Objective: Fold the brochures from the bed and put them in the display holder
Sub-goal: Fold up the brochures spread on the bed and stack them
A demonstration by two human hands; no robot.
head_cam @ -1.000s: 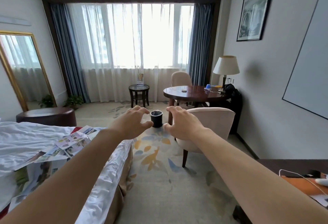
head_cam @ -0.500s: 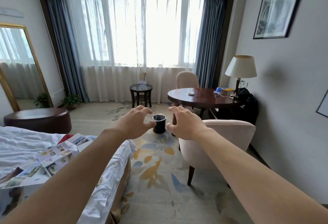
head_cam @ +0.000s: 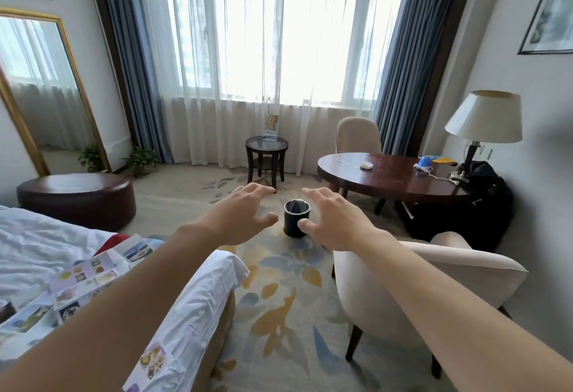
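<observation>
Several unfolded brochures (head_cam: 83, 277) with photo panels lie spread on the white bed (head_cam: 34, 242) at the lower left. Far ahead, a clear display holder (head_cam: 271, 131) with a leaflet in it stands on a small round side table (head_cam: 266, 145) by the window. Both arms reach forward at chest height. My left hand (head_cam: 240, 214) and my right hand (head_cam: 335, 221) hover side by side in the air, palms down, fingers spread and loosely bent, holding nothing.
A black waste bin (head_cam: 296, 218) stands on the patterned carpet between my hands. A beige armchair (head_cam: 418, 273) is at the right, a round wooden table (head_cam: 393, 177) with a lamp (head_cam: 483, 118) behind it. A dark ottoman (head_cam: 77, 199) and mirror (head_cam: 43, 87) are at the left.
The view has tilted and moved forward toward the window. Both hands stay raised and empty, and their fingers have spread a little.
</observation>
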